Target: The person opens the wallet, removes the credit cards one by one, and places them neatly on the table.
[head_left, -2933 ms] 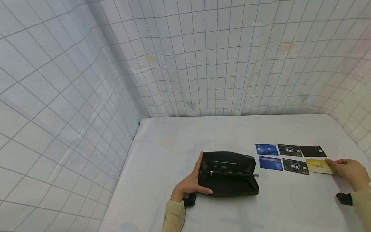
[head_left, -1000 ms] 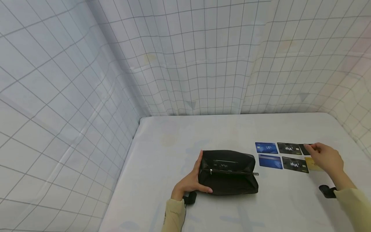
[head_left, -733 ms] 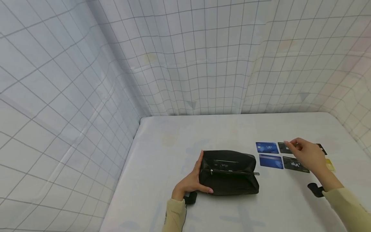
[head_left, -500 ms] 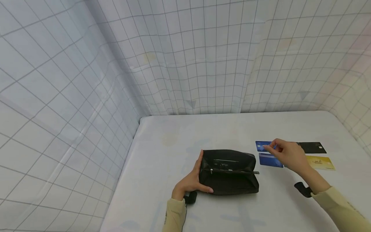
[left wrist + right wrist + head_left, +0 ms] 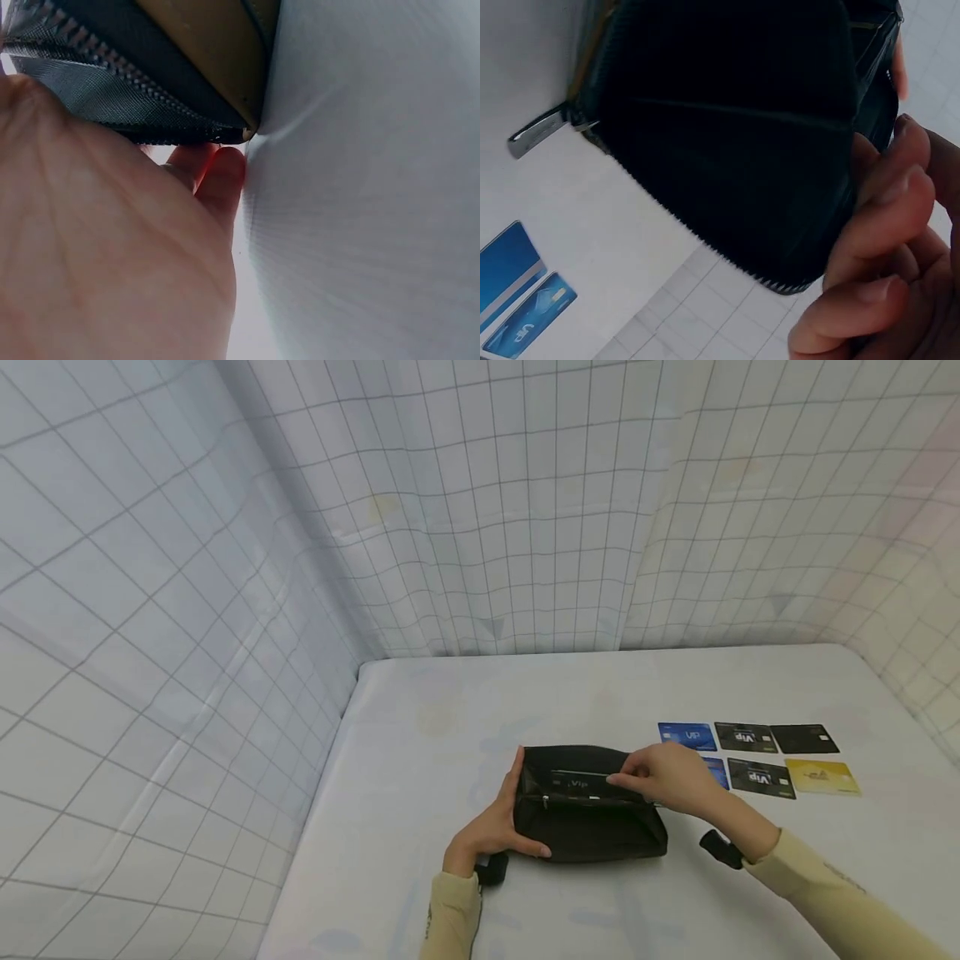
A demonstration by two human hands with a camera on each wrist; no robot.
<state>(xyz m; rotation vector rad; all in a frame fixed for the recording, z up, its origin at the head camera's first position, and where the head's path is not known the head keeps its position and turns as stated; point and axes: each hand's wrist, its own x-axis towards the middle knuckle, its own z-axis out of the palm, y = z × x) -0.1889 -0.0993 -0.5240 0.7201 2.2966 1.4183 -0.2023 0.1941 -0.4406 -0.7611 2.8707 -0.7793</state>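
A black zip-around wallet (image 5: pixel 588 839) stands spread apart on the white table, a card (image 5: pixel 573 781) marked "Vip" showing in its inner slot. My left hand (image 5: pixel 487 832) grips the wallet's left end, thumb in front and fingers at the far edge. The left wrist view shows that palm (image 5: pixel 112 240) beside the zip. My right hand (image 5: pixel 671 777) reaches over the wallet's right end, thumb and forefinger right at the slotted card. Close up, its curled fingers (image 5: pixel 885 217) are at the wallet's inner edge; I cannot tell whether they pinch the card.
Right of the wallet, several cards lie in two rows: a blue VIP card (image 5: pixel 687 736), a second blue card (image 5: pixel 717 771) partly behind my right hand, black cards (image 5: pixel 805 739) and a yellow card (image 5: pixel 822 776). White gridded curtains (image 5: pixel 495 527) surround the table (image 5: pixel 420 735).
My right hand has let go of the yellow card and swept left above the other cards to the wallet. My left hand and the wallet have stayed in place.
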